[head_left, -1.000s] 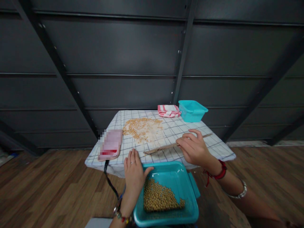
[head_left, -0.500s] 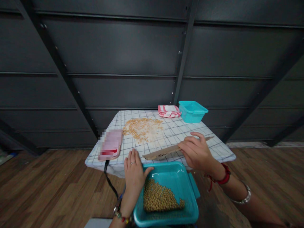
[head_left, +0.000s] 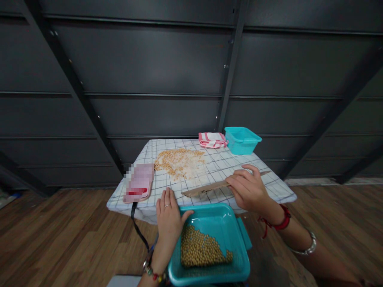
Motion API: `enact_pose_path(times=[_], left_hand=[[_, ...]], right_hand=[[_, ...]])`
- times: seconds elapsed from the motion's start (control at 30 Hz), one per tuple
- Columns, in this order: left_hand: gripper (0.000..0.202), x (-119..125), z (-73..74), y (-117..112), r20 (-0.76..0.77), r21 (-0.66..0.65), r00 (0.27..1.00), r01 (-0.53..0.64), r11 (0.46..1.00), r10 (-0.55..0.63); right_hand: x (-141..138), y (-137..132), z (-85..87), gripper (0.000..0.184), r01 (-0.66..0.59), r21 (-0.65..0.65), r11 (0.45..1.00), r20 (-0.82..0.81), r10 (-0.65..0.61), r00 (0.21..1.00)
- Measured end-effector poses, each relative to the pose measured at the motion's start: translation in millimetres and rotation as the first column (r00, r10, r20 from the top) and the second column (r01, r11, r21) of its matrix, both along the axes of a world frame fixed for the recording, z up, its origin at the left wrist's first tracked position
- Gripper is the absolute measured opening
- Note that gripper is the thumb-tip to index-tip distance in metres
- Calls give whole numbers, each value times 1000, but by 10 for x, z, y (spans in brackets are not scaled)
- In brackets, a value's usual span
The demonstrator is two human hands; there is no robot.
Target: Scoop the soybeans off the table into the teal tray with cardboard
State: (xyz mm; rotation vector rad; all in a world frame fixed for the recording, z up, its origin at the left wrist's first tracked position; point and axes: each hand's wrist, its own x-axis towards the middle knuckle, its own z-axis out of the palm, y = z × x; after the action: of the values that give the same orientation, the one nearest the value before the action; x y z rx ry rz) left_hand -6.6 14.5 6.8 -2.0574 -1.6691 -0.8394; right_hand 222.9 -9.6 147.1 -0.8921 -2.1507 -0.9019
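The right grip (head_left: 245, 188) pinches the strip (head_left: 206, 189) near its middle, perhaps for balance, over the near side of the bench (head_left: 221, 161), while the left grip (head_left: 168, 216) lies spread and unclenched at the left rim of the tub (head_left: 244, 257) of beans (head_left: 203, 248), seemingly to steady it.

Left hand (head_left: 169, 219), thin shiny ring (head_left: 166, 205), multicoloured beaded bracelet (head_left: 155, 276) with a metallic piece (head_left: 146, 264) beside it, right hand (head_left: 247, 189), red cord bracelet (head_left: 286, 218) with loose dangling ends (head_left: 264, 230), silver bangle (head_left: 312, 244) further up
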Motion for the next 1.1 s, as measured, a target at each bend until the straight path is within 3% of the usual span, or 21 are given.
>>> enact_pose_path(times=[0.63,0.93,1.1], left_hand=[[88,-5,2,5,20,-1,1000,6,1000,-6],[66,-1,42,-24,-8,-30,1000,-9,999,9],[66,-5,28,-12,-13,-30,1000,-10,1000,9]], right_hand=[[-23,-96,-17,21,-7,-79,997,11,8,1000],[23,-247,4,22,-77,-93,993,-23,75,997],[82,-299,33,19,-88,-98,991,-62,82,995]])
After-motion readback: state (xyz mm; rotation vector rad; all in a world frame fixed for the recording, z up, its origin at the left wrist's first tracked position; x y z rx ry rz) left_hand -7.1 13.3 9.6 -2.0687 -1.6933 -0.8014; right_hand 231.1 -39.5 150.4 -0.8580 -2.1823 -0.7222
